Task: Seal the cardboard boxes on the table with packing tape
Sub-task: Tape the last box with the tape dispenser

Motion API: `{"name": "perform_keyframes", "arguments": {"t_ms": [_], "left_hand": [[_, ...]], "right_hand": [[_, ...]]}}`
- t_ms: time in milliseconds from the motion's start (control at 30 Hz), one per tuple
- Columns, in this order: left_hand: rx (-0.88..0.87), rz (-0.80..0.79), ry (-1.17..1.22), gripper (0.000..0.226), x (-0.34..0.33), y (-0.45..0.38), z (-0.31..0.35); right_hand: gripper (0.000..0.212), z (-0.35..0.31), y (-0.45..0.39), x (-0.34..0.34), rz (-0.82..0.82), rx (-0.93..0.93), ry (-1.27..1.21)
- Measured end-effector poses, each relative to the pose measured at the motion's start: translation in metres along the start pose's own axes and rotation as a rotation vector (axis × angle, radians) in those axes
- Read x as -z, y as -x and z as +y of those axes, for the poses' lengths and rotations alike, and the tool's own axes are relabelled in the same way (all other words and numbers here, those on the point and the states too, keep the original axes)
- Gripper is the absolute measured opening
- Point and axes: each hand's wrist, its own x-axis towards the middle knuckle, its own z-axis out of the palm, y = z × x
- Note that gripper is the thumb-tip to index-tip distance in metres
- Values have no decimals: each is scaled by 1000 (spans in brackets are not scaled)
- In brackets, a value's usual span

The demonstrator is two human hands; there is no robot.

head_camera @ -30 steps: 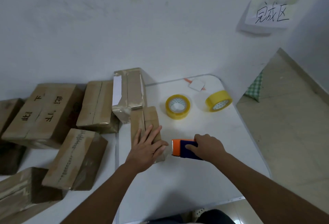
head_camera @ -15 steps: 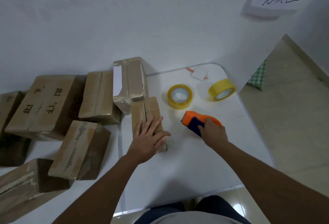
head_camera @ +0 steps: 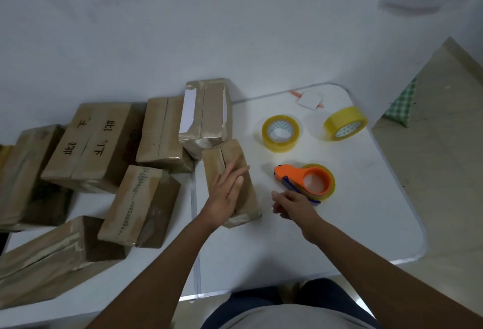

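A small narrow cardboard box [head_camera: 224, 156] lies lengthwise in the middle of the white table [head_camera: 352, 224]. My left hand [head_camera: 227, 192] hovers edge-on over its near half with straight fingers, touching or just above the top. An orange tape dispenser [head_camera: 305, 179] loaded with a yellowish roll lies flat on the table to the right of the box. My right hand [head_camera: 292, 204] sits just in front of the dispenser, fingers loosely curled, holding nothing.
Two loose yellow tape rolls lie behind the dispenser, one [head_camera: 280, 133] flat, the other [head_camera: 345, 123] tilted near the right edge. Several larger cardboard boxes [head_camera: 94, 145] crowd the table's left half. A small white card [head_camera: 309, 99] lies at the back. The floor [head_camera: 444, 172] is on the right.
My right hand has set the tape dispenser flat on the table and let go, drawing back toward me. My left hand has turned from flat on the box to edge-on.
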Motion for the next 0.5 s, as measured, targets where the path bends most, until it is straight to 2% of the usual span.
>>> {"name": "perform_keyframes", "arguments": {"t_ms": [100, 200, 300, 500], "left_hand": [[-48, -18, -102, 36, 5, 6, -14], [-160, -95, -317, 62, 1, 13, -33], [-180, -140, -456, 80, -1, 14, -38], [-234, -131, -598, 87, -2, 14, -43]], "right_hand": [[21, 3, 3, 3, 24, 102, -8], [19, 0, 7, 2, 47, 169, 24], [15, -4, 8, 3, 55, 211, 69], [22, -8, 6, 7, 41, 278, 133]]}}
